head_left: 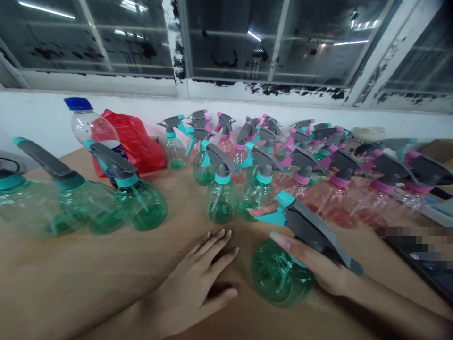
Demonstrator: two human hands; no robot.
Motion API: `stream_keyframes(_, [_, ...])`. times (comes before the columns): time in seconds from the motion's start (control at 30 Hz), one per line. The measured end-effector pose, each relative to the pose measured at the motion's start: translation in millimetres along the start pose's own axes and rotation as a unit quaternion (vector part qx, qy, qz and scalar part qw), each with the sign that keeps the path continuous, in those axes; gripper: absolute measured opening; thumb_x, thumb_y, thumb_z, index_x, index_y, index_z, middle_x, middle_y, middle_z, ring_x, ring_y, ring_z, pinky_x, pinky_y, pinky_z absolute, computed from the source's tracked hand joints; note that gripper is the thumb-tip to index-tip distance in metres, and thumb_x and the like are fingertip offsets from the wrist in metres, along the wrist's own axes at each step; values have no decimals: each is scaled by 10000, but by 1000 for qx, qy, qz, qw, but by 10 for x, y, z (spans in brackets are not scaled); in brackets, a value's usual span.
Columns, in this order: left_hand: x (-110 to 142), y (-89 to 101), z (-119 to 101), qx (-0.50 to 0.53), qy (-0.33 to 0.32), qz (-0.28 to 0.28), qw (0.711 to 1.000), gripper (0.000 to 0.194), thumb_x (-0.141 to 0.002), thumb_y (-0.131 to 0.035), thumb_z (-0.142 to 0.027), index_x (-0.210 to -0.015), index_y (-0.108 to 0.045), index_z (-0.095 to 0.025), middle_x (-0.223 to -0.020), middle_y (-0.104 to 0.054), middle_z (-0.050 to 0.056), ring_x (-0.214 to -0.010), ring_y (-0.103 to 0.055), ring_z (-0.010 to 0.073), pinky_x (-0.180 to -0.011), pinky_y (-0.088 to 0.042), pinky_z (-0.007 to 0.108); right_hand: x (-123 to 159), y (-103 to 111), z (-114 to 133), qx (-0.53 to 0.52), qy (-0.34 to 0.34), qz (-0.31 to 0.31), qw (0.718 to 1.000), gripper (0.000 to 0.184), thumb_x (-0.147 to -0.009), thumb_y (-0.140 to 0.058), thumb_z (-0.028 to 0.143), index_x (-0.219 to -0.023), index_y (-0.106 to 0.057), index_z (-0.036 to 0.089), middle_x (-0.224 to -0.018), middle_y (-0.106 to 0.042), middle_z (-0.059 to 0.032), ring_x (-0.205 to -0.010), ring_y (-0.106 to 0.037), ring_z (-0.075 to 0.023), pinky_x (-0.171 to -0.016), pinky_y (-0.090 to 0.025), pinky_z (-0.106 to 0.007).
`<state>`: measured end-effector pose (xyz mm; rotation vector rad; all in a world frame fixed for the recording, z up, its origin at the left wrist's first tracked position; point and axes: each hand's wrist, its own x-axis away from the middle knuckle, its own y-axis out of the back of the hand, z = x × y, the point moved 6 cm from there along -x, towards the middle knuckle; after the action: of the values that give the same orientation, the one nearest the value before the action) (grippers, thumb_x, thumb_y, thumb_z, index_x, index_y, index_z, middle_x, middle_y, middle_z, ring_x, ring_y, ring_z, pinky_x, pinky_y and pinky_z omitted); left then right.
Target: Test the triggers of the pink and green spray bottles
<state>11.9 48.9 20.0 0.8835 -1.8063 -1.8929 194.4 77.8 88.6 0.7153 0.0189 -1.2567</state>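
My right hand point(318, 267) is wrapped round the neck of a green spray bottle point(272, 274) with a grey and turquoise trigger head. The bottle tilts, its nozzle pointing up and to the left, and green shows inside it. One finger reaches behind the turquoise trigger. To the left of that bottle, my left hand point(201, 278) lies flat on the wooden table point(116, 274), fingers stretched out and holding nothing. Beyond its fingertips stands an upright green spray bottle point(222, 200), with another green spray bottle point(260, 196) beside it.
Three green spray bottles, including one nearest point(141, 203), stand at the left. Behind them are a clear bottle with a blue cap point(79, 120) and a red plastic bag point(138, 141). Several pink spray bottles point(336, 198) crowd the right. A dark flat object point(421, 255) lies at the right edge.
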Motion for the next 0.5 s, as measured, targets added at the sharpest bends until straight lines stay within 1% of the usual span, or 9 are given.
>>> stream_keyframes(0.07, [-5, 3, -2, 3, -1, 0, 1000, 572, -955, -436, -507, -1429, -341, -201, -1513, -239, 87, -1357, -275, 283, -1078, -283, 458, -9, 6, 44, -13, 4, 2, 1000, 209, -853, -558, 353, -1029, -635, 269, -870, -692, -3, -770, -656, -190, -738, -542, -329])
stream_keyframes(0.13, [-9, 15, -5, 6, -1, -7, 1000, 564, -953, -443, -506, -1418, -360, -197, -1508, -253, 91, -1352, -289, 282, -1077, -289, 453, -17, 19, 75, -38, 3, -3, 999, 149, -856, -559, 362, -938, -624, 256, -811, -667, -4, -716, -643, -176, -690, -539, -316])
stream_keyframes(0.2, [-10, 25, -7, 10, 0, -13, 1000, 552, -948, -456, -503, -1399, -392, -192, -1500, -273, 99, -1345, -305, 285, -1073, -298, 452, -25, 28, 82, -60, -2, -5, 998, 163, -862, -543, 407, -850, -600, 255, -715, -628, 4, -626, -616, -163, -634, -537, -313])
stream_keyframes(0.23, [-10, 28, -8, 12, 0, -15, 1000, 549, -945, -462, -503, -1393, -402, -192, -1497, -280, 101, -1342, -309, 286, -1072, -301, 454, -31, 27, 79, -65, -5, -3, 998, 176, -862, -540, 423, -840, -594, 257, -697, -621, 5, -620, -615, -166, -641, -541, -321])
stream_keyframes(0.27, [-9, 28, -9, 13, 0, -15, 1000, 549, -943, -465, -502, -1393, -402, -194, -1497, -281, 100, -1342, -309, 287, -1071, -301, 457, -37, 23, 75, -67, -6, 0, 998, 172, -858, -546, 426, -863, -597, 261, -718, -633, 0, -657, -630, -177, -681, -547, -335])
stream_keyframes(0.33, [-6, 23, -8, 13, 0, -13, 1000, 556, -943, -465, -503, -1403, -386, -201, -1500, -273, 95, -1346, -301, 284, -1073, -297, 460, -49, 13, 73, -68, -1, 8, 998, 170, -853, -565, 392, -965, -607, 271, -865, -679, -22, -847, -657, -211, -826, -531, -373])
stream_keyframes(0.4, [-4, 15, -3, 11, 3, -9, 1000, 560, -946, -460, -502, -1411, -372, -203, -1507, -257, 93, -1351, -291, 281, -1074, -294, 459, -55, 10, 72, -70, 2, 8, 998, 233, -849, -579, 352, -1069, -597, 279, -1021, -682, -36, -1023, -622, -233, -938, -481, -401])
stream_keyframes(0.43, [-3, 12, -1, 10, 4, -7, 1000, 557, -948, -456, -501, -1411, -372, -203, -1509, -250, 92, -1353, -286, 281, -1075, -292, 459, -55, 11, 69, -69, 0, 6, 998, 256, -848, -582, 344, -1097, -593, 282, -1047, -678, -36, -1052, -610, -238, -958, -468, -410])
stream_keyframes(0.5, [-5, 3, 0, 9, 4, -4, 1000, 551, -950, -451, -500, -1407, -379, -200, -1512, -241, 93, -1357, -277, 282, -1077, -288, 459, -49, 10, 52, -67, -13, 0, 998, 272, -847, -586, 348, -1112, -593, 288, -1015, -679, -33, -1034, -616, -244, -950, -473, -417])
